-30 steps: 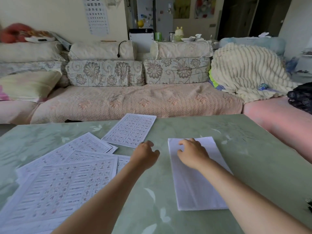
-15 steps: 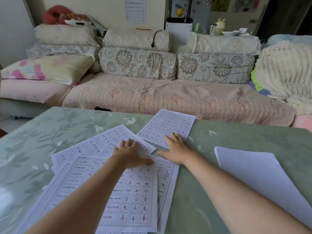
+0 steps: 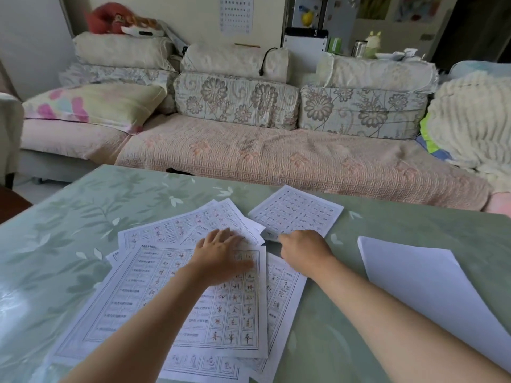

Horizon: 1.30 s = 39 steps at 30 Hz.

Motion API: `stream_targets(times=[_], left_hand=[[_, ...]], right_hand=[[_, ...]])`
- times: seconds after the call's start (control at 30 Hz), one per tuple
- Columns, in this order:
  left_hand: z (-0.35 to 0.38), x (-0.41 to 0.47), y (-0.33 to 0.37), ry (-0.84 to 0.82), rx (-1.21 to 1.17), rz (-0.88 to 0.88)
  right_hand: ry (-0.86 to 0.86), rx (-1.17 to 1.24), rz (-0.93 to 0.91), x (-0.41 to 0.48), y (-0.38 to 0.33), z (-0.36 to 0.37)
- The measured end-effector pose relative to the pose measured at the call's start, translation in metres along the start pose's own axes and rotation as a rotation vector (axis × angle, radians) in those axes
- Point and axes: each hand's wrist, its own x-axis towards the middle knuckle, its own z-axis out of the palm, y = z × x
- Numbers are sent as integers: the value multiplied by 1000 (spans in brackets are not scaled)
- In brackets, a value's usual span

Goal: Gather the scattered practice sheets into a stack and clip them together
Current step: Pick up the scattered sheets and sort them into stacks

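With our left hand (image 3: 221, 255) spread flat on the overlapping practice sheets (image 3: 177, 299) at lower centre and our right hand (image 3: 301, 246) curled on the far sheet (image 3: 298, 211), dragging it could crumple it.

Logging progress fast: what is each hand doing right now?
Left hand: open, flat on the overlapping printed practice sheets.
Right hand: curled at the far sheet's near edge; grip cannot be told.

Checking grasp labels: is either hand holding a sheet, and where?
Left hand presses flat on the top sheet; right hand curls at the far sheet's near edge, grip unclear.
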Motion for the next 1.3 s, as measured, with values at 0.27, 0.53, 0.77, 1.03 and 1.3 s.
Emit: stream_targets(times=[0.27,0.53,0.77,1.03,1.3], left_hand=[[-10,-30,-2,-50,23,-75],[-55,-72,18,207,-1284,-262],[-71,-119,-46,-80,-1343,-586],[-58,-157,-59,40,-1163,-632],[-64,-208,-73,-143,-1049,-637]], right_hand=[[170,172,310,-29,6,-35],[517,474,3,-75,-36,-50],[462,624,-236,-106,-69,-10],[2,1487,401,-88,-105,-41],[-256,807,464,-57,-137,-48]])
